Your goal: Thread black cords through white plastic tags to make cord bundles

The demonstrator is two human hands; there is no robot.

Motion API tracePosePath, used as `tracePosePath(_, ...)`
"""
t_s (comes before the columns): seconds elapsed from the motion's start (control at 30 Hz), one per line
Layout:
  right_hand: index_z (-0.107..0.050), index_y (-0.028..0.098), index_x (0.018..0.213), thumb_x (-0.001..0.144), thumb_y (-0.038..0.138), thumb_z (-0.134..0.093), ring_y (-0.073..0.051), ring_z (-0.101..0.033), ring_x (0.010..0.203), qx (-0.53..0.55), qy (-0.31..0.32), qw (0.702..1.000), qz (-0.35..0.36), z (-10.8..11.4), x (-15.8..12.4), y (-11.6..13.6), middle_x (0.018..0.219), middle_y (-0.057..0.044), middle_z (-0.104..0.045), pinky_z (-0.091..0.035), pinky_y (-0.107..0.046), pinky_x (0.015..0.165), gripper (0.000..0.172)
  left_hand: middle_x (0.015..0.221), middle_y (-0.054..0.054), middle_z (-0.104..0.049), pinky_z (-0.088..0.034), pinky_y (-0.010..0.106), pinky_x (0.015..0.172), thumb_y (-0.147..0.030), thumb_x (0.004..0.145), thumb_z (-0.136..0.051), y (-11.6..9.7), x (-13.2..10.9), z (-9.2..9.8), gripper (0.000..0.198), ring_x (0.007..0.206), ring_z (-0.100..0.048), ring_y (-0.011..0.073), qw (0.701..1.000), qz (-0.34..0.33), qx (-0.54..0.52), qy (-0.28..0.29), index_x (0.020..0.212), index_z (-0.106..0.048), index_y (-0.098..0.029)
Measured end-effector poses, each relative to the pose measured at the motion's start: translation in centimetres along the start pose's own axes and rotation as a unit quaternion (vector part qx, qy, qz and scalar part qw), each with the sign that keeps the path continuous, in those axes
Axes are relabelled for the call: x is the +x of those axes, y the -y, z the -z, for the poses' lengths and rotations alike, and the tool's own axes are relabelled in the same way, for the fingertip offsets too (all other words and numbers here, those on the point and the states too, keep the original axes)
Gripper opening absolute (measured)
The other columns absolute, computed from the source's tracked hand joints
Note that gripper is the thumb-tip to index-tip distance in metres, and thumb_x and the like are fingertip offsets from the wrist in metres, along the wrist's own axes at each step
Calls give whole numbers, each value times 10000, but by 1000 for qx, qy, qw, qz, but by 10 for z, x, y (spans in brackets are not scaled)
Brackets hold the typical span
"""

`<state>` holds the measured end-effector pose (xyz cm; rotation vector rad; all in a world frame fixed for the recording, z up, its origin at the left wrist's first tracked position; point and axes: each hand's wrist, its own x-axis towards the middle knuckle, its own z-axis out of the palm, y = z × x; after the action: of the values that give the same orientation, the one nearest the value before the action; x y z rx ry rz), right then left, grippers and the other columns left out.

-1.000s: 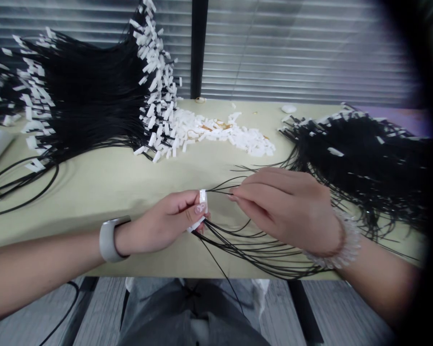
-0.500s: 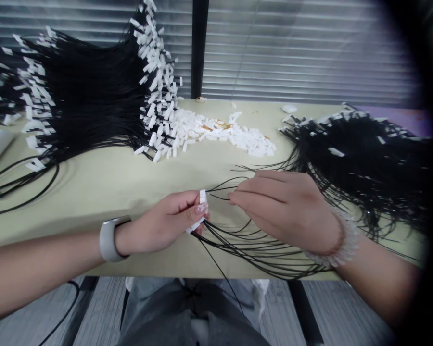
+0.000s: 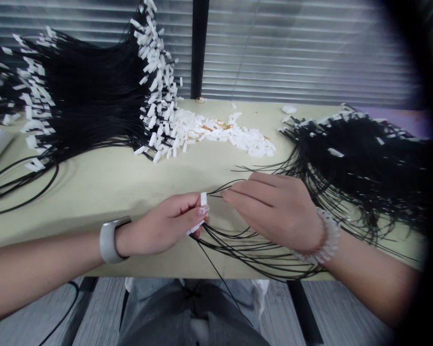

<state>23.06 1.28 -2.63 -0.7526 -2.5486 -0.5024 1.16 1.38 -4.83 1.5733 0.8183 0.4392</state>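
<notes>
White plastic connector strip point(image 3: 203, 199) is pinched upright in the left hand point(image 3: 162, 228), with thumb and fingers closed narrowly on it. A second white piece shows just below; whether this is the same part cannot be told. Thin black wires point(image 3: 252, 247) fan out from the grip toward 4 o'clock and lie slack on the pale table point(image 3: 122, 187). Right hand point(image 3: 274, 211) is held just beside the connector at 3 o'clock, in a narrow pinch on a few wire strands; their count is hidden by the fingers. Large bundle of white-tagged wires point(image 3: 94, 96) is heaped at 10 o'clock, a second tagged bundle point(image 3: 357, 163) at 2 o'clock, and loose white pieces point(image 3: 220, 132) at 12 o'clock.

Risks are judged as follows: strands could snag in the second bundle, whose wire ends lie close to the right wrist. Beaded bracelet point(image 3: 326, 238) could catch a wire. A sharp tug on the slack wires could drag strands from the connector, and a loosened pinch could let the connector slip.
</notes>
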Motion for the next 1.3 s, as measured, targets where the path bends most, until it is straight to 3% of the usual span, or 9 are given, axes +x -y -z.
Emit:
tracePosePath(0.2,-599,163,846,815,124,-495,-129,-494,686,-35,-28,999,22,-3,0,-1,741,-11,-615,-360,-259,563,115,750,-4,-513,-425,212,635,-381,902,-355,-1,0,0,274,685,-544,95,1000,-2,25,1,816,-477,-151)
tracePosePath(0.37,-601,176,830,824,169,-490,-116,-490,684,14,-15,999,-28,-8,2,4,732,-8,-595,-343,-243,575,111,712,-6,-544,-418,214,629,-354,911,-341,-1,0,1,267,667,-529,97,998,-14,61,3,789,-473,-156)
tracePosePath(0.53,-575,162,717,862,233,-431,-103,-441,598,72,34,992,-94,-12,5,10,627,-3,-531,-293,-250,552,216,714,-6,-557,-417,209,613,-327,910,-345,-2,-1,-1,243,655,-518,96,996,-30,87,1,791,-474,-160)
tracePosePath(0.7,-554,154,760,861,230,-427,-85,-413,568,166,45,977,-125,-12,4,12,621,12,-513,-288,-233,549,180,723,-5,-559,-422,215,614,-323,912,-337,-1,-2,-3,237,661,-521,100,993,-33,114,-3,811,-479,-163)
tracePosePath(1.1,-593,163,778,841,165,-441,-110,-469,629,52,-1,999,-16,-16,2,8,739,-5,-604,-290,-258,535,165,697,-19,-538,-391,232,606,-324,917,-321,-7,-5,-4,268,634,-489,97,979,-32,200,-3,750,-457,-165)
tracePosePath(1.2,-586,167,767,838,156,-441,-112,-445,609,34,3,999,-3,-17,4,7,730,0,-602,-288,-264,526,162,690,-14,-537,-396,233,602,-327,914,-331,-6,-5,-4,267,633,-488,101,981,-26,191,-2,746,-460,-164)
tracePosePath(1.3,-581,171,804,825,158,-475,-136,-473,717,25,-12,1000,-12,-14,7,7,806,-14,-609,-338,-272,608,108,695,-11,-540,-414,226,610,-343,911,-336,-2,-3,-4,271,644,-503,101,991,-26,128,-15,762,-472,-163)
